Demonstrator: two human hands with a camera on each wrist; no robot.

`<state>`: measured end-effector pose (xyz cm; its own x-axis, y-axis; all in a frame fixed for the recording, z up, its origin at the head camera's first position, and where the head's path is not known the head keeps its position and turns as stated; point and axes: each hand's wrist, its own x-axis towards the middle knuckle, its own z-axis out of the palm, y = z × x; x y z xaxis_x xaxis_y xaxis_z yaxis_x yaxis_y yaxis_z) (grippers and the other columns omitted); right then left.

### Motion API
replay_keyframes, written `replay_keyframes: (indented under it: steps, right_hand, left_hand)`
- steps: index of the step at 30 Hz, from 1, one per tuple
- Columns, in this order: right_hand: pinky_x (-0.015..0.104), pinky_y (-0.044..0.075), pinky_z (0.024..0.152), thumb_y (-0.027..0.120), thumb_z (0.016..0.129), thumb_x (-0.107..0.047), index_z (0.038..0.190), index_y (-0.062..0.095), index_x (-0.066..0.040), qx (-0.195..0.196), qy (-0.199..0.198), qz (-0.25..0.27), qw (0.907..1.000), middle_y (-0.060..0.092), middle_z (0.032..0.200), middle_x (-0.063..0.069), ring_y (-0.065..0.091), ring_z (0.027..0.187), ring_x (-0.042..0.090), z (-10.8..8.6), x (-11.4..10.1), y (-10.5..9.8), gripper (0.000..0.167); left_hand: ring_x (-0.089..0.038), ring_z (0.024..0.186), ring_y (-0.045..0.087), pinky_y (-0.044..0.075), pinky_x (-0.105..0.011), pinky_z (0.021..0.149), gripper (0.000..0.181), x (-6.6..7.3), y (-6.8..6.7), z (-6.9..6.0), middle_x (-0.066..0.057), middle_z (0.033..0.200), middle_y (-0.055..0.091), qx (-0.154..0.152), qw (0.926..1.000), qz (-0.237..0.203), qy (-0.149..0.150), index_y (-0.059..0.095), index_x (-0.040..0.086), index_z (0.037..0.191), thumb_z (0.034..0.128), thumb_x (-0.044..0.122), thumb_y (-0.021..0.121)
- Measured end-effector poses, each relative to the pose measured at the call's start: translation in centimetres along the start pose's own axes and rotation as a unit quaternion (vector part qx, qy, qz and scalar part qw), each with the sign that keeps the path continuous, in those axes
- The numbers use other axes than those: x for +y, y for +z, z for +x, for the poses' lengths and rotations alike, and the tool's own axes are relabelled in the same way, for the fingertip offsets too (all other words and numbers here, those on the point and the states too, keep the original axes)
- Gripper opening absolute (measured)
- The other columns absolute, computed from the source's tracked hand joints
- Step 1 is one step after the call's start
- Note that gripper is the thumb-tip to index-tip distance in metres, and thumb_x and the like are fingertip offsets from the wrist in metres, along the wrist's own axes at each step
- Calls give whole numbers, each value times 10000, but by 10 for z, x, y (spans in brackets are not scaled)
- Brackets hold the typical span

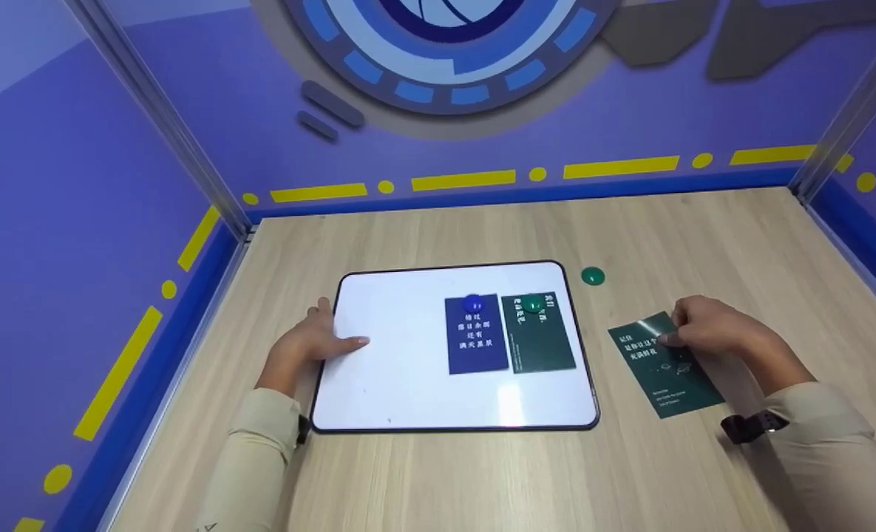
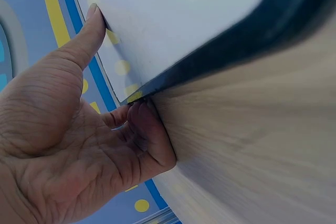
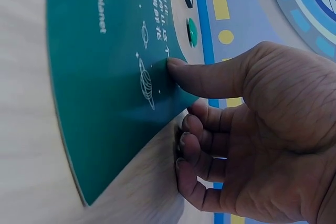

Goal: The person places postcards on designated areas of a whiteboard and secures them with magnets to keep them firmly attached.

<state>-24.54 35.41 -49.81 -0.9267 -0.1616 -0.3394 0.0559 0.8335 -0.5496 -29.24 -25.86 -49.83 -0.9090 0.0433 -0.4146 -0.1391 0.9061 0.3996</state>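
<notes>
My left hand (image 1: 310, 338) grips the left edge of a whiteboard (image 1: 393, 384), thumb on its white face and the other fingers at and below its dark rim, as the left wrist view shows. On the board's right half lie a blue card (image 1: 476, 355) under a blue magnet (image 1: 473, 304) and a green card (image 1: 545, 347) under a green magnet (image 1: 533, 303). Right of the board, my right hand (image 1: 711, 325) pinches another green card (image 1: 685, 388) near its upper right edge, thumb on top (image 3: 262, 124); the card's face has white print.
A loose green magnet (image 1: 593, 276) lies on the wooden table (image 1: 438, 480), just beyond the board's upper right corner. Purple and blue panels (image 1: 482, 155) with yellow marks stand behind and at both sides of the table.
</notes>
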Motion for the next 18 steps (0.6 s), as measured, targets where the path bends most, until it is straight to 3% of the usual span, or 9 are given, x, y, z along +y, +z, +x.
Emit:
replay_keyframes:
  steps: [6,10,18]
  right_hand:
    - [343,473,711,695,1010,-203,1035,613,29,-30,-69,219,9997,582,897,103,588,849,236,-3,5,1,247]
    - [301,432,658,680,1027,-212,1016,612,16,-209,-209,631,9976,537,855,33,543,798,177,-3,6,-2,238]
    - [316,473,744,673,1055,-248,1061,590,3,-559,-622,1711,9817,564,876,11,573,842,153,0,-10,-6,264]
  left_hand:
    - [-547,1631,172,233,-624,1331,1251,2,0,1,-383,1744,78,-68,10000,69,-23,-61,-98,1667,964,587,715]
    - [-546,1636,139,203,-627,1338,1252,2,-3,1,-383,1746,48,-75,10000,20,-34,-72,-96,1666,967,580,716]
    - [-550,1633,146,208,-634,1333,1257,2,-1,-1,-378,1748,56,-50,10000,-51,-46,-63,-89,1671,959,579,730]
